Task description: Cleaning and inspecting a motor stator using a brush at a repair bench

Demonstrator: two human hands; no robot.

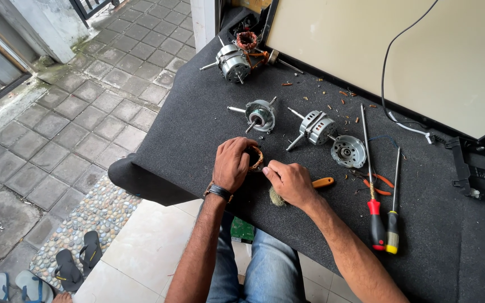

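My left hand (233,164) is curled over a round motor stator with copper windings (255,156), holding it down on the dark felt worktop (197,129). My right hand (290,182) grips a tool with an orange handle (323,182), its working end pointed toward the stator and hidden by my fingers. A tuft of frayed fibre (277,197) lies just under my right hand. A dark band sits on my left wrist.
Motor parts lie beyond my hands: an end bell with shaft (258,115), a rotor housing (317,127), a round end cover (348,151), another motor (232,62). Two long screwdrivers (376,224) and orange-handled pliers (378,185) lie right. A beige panel (422,50) stands behind. Sandals (77,261) sit on the floor.
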